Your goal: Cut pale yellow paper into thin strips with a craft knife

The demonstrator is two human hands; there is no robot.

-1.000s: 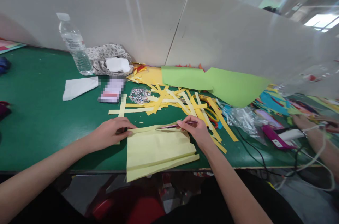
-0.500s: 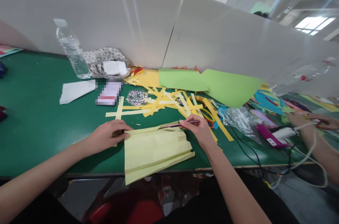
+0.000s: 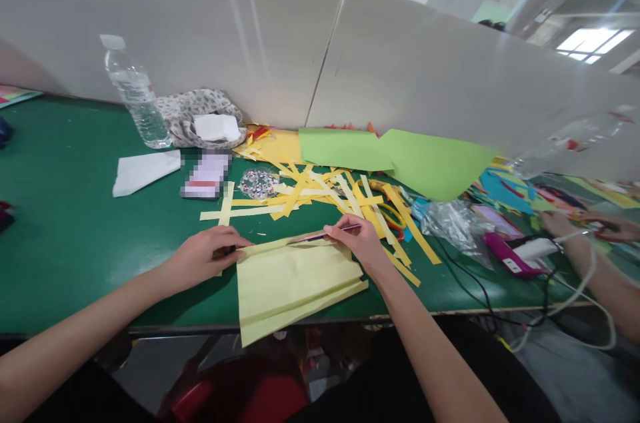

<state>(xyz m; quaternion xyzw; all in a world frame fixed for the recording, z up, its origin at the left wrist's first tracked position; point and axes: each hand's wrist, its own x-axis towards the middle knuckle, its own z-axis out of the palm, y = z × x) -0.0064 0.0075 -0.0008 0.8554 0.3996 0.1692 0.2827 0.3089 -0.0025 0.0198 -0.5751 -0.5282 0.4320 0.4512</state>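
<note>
Yellow strips [image 3: 320, 193], perhaps scissors [image 3: 393, 216], beyond pale sheet [image 3: 295, 276], pen [image 3: 320, 235]

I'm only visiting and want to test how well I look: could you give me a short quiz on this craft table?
1. True or false: the left hand rests at the left corner of the pale yellow paper.
2. What do the fingers of the right hand pinch? A) a thin pen-like tool B) scissors C) a cup
3. What stands upright at the back left of the green table?

Key: 1 true; 2 A; 3 the water bottle.
</note>
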